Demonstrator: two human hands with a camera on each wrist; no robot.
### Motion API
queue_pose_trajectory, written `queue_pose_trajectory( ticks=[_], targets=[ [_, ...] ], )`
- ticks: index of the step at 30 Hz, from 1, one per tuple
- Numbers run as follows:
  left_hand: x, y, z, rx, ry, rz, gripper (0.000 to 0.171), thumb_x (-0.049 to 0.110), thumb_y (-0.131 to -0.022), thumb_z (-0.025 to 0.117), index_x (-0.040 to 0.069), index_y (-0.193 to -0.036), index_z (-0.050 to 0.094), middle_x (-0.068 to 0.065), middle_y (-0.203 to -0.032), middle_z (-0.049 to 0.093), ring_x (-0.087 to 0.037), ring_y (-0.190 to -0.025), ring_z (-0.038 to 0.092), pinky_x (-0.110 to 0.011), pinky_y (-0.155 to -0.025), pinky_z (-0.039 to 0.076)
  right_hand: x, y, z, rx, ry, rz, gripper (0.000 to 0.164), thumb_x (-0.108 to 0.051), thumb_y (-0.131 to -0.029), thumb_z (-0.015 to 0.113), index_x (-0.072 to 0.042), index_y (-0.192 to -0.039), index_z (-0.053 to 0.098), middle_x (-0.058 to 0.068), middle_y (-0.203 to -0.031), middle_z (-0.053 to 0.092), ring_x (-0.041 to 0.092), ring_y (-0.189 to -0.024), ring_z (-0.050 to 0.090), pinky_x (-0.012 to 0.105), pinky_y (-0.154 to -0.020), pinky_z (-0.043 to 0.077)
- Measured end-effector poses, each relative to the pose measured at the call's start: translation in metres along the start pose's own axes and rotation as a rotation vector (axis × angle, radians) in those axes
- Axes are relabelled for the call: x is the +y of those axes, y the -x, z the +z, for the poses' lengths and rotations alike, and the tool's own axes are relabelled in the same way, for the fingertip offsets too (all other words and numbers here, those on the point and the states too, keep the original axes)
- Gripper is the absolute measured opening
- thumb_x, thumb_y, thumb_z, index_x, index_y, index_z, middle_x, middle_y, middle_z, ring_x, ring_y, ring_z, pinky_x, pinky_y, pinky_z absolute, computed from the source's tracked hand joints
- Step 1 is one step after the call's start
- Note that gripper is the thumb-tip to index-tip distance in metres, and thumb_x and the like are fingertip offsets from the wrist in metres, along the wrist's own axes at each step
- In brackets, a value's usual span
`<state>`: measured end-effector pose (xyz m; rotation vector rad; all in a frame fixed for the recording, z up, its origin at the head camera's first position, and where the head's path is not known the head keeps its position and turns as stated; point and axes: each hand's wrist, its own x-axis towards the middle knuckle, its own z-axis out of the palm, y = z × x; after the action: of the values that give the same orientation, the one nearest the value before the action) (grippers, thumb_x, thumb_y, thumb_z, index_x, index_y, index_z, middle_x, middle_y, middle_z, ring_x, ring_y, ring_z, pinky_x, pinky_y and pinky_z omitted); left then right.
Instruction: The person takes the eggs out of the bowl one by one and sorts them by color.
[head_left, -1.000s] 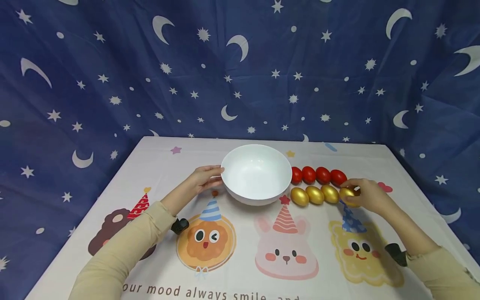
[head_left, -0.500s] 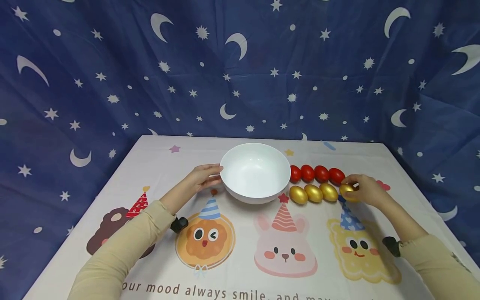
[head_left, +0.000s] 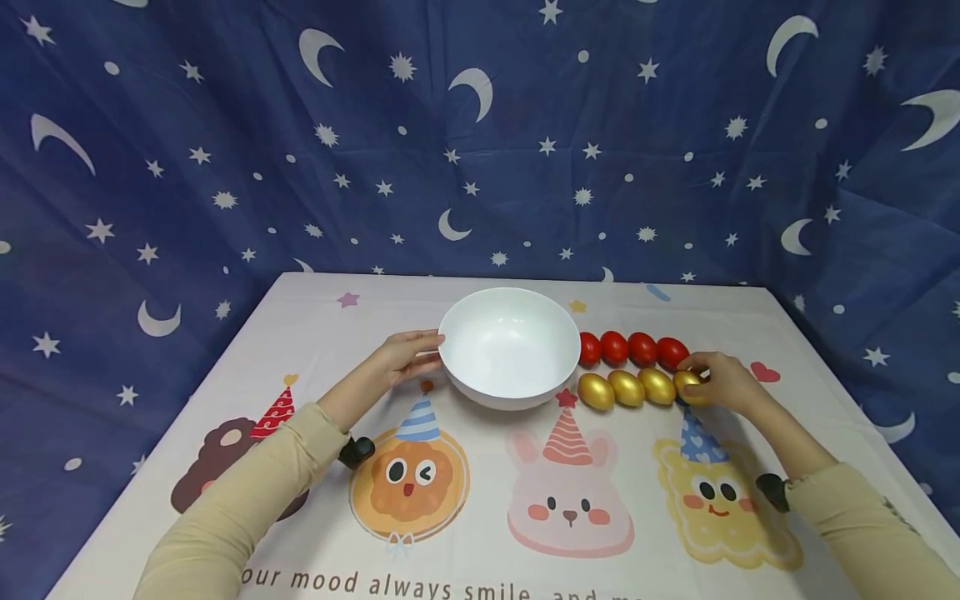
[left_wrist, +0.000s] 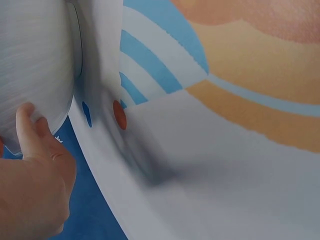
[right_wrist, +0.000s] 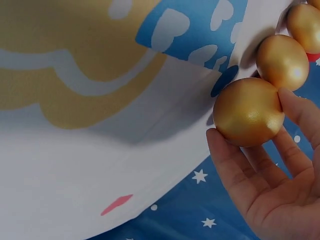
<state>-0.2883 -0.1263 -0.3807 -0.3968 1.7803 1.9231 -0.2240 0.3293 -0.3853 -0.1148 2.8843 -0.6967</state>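
A white bowl (head_left: 510, 346) stands at the middle of the table. At its left side my left hand (head_left: 408, 354) holds the rim, with fingers against the outer wall, as the left wrist view shows. My right hand (head_left: 720, 382) pinches a gold egg (right_wrist: 249, 112) between thumb and fingers, at the right end of a row of gold eggs (head_left: 627, 388). This egg sits right up against its neighbour (right_wrist: 283, 62). Behind that row, several red eggs (head_left: 642, 349) form a second line, starting beside the bowl.
A pale tablecloth (head_left: 360, 333) printed with cartoon figures and lettering covers the table. Behind and beside it hangs a dark blue curtain (head_left: 390, 225) with moons and stars. A black strap piece (head_left: 356, 452) shows at the left wrist, another (head_left: 772, 492) at the right.
My right hand has shifted slightly left with the gold egg, bringing it closer to the row. My left hand and the bowl stay in place; the head view drifts a little.
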Motion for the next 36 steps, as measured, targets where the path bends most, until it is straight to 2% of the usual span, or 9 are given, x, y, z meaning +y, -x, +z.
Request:
queue_pose_trajectory(
  ticks=[12,16,25,30,36],
  targets=[
    [-0.0016,-0.0010,-0.0013,-0.015,0.001,-0.003,0.052,0.015,-0.093,0.059,0.006,-0.142,0.041,-0.017,-0.134,0.049,-0.005,-0.069,0.064,-0.015,-0.073,0.060,0.0009,-0.0019,0.0052,-0.012,-0.017,0.039,0.037,-0.012,-0.082,0.069,0.009,-0.110,0.059,0.029,-0.104,0.059,0.037,-0.089,0.056,0.048,-0.080,0.059],
    [-0.0019,-0.0009,-0.0014,-0.017,0.005,0.009,0.052,0.014,-0.093,0.059,0.005,-0.141,0.041,-0.015,-0.127,0.052,-0.005,-0.070,0.064,-0.015,-0.073,0.060,-0.0001,-0.0009,0.0060,0.000,-0.022,0.046,0.038,-0.013,-0.082,0.069,0.009,-0.111,0.058,0.030,-0.105,0.059,0.038,-0.089,0.056,0.048,-0.079,0.059],
    [-0.0008,0.0007,-0.0024,-0.010,0.030,0.005,0.051,0.014,-0.093,0.060,0.006,-0.140,0.043,-0.005,-0.099,0.058,-0.006,-0.070,0.065,-0.015,-0.071,0.061,-0.0024,-0.0008,0.0047,0.002,-0.003,0.072,0.040,-0.015,-0.084,0.068,0.010,-0.113,0.056,0.032,-0.106,0.058,0.039,-0.090,0.055,0.049,-0.079,0.059],
    [-0.0007,-0.0002,-0.0021,-0.006,0.025,0.008,0.051,0.014,-0.093,0.060,0.006,-0.140,0.043,-0.005,-0.098,0.059,-0.006,-0.068,0.065,-0.015,-0.072,0.061,-0.0033,-0.0006,0.0040,0.002,-0.008,0.079,0.041,-0.015,-0.084,0.069,0.010,-0.113,0.056,0.030,-0.105,0.058,0.039,-0.090,0.055,0.045,-0.077,0.060],
    [-0.0027,0.0005,-0.0009,-0.009,0.028,0.005,0.050,0.014,-0.094,0.059,0.006,-0.140,0.043,-0.004,-0.099,0.058,-0.005,-0.070,0.065,-0.015,-0.072,0.061,-0.0026,0.0017,0.0036,0.006,-0.014,0.061,0.041,-0.014,-0.083,0.070,0.011,-0.112,0.056,0.031,-0.105,0.058,0.040,-0.091,0.056,0.045,-0.077,0.060]
  ],
)
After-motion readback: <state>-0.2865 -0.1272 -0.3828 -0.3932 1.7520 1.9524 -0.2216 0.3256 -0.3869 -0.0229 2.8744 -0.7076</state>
